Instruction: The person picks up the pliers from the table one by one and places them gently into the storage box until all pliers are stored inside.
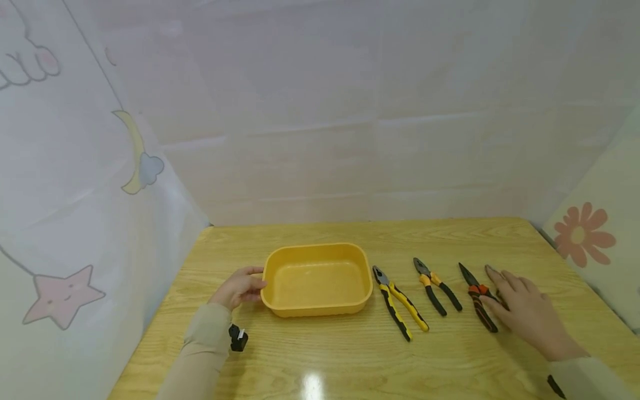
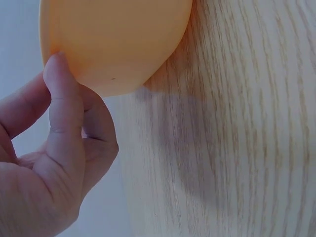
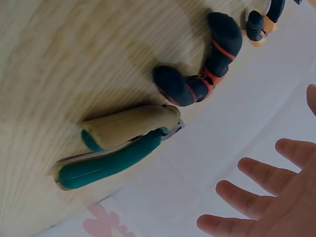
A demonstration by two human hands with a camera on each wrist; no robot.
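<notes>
At the left end of a yellow rectangular plastic tub [image 1: 280, 311], my left hand [image 1: 243, 287] grips its side wall. In the left wrist view the fingers are bent, and one fingertip [image 2: 58, 64] lies against the tub near its rim. My right hand [image 1: 530, 314], fingers spread and holding nothing, hovers over a pair of pliers with green and beige handles [image 3: 111, 165]; in the head view it hides most of them. Just left of that hand lie long-nose pliers with black and red handles [image 1: 481, 305].
Between the tub and the long-nose pliers lie pliers with yellow and black handles [image 1: 392, 300] and smaller pliers with orange and black handles [image 1: 436, 286]. The wooden table [image 1: 280, 361] ends at a pale cloth backdrop [image 1: 300, 139] behind and at both sides.
</notes>
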